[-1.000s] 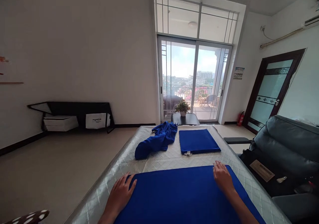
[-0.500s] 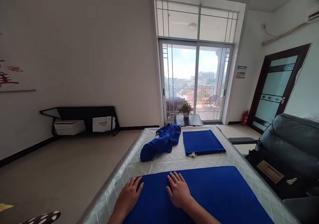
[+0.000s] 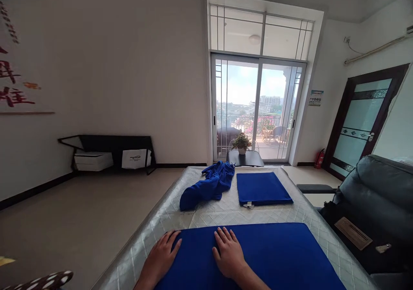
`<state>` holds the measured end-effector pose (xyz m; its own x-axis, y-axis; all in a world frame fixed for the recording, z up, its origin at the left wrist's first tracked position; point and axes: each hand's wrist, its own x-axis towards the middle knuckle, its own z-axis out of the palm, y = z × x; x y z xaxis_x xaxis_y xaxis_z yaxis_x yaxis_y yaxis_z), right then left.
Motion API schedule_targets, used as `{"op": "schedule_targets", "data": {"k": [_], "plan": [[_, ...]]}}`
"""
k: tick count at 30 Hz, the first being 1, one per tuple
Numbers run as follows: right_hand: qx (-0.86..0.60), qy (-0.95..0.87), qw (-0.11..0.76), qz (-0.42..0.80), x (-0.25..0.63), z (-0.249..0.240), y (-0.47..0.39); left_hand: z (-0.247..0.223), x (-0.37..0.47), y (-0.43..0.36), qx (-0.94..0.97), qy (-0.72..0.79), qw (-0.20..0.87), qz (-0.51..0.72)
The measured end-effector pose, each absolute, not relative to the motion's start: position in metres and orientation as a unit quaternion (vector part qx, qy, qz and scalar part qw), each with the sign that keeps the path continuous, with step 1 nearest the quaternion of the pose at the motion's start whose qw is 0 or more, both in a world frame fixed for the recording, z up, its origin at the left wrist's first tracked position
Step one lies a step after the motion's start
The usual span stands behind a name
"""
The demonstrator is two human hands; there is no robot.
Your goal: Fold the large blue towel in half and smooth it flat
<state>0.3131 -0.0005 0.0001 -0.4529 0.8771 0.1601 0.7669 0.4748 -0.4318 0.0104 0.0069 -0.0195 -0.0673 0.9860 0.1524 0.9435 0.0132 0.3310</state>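
Observation:
A large blue cloth (image 3: 274, 255) lies flat and smooth at the near end of the padded surface, its lower part cut off by the frame. On its far left corner rests my left hand (image 3: 161, 255), palm down with the fingers stretched out. My right hand (image 3: 228, 251) lies flat near the middle of its far edge, fingers slightly spread. Beyond, a neatly folded blue cloth (image 3: 263, 188) with a white tag (image 3: 248, 205) sits on the right. To its left is a crumpled blue cloth (image 3: 208, 189).
The cloths lie on a silvery quilted mattress (image 3: 155, 227). At the right stands a black armchair (image 3: 380, 195) with a brown card on it. A chair (image 3: 245, 158) with a potted plant (image 3: 241, 143) stands beyond the far end, before a sliding glass door (image 3: 258, 109).
The view has tilted and turned slightly left. Both hands stay flat on the large cloth, in nearly the same places. The cloths look unchanged.

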Motion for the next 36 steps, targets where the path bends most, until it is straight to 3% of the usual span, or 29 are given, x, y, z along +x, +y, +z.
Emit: {"op": "schedule_targets", "data": {"k": [8, 21, 36], "plan": [[-0.508, -0.837, 0.150, 0.134, 0.370, 0.000, 0.005, -0.021, 0.009, 0.008, 0.681, 0.708, 0.054, 0.179], [-0.697, -0.711, 0.088, 0.031, 0.633, -0.022, 0.014, -0.023, 0.010, 0.009, 0.677, 0.708, 0.051, 0.196], [-0.716, -0.689, 0.112, 0.022, 0.651, -0.037, 0.014, -0.037, 0.004, 0.016, 0.676, 0.711, 0.064, 0.181]]}}
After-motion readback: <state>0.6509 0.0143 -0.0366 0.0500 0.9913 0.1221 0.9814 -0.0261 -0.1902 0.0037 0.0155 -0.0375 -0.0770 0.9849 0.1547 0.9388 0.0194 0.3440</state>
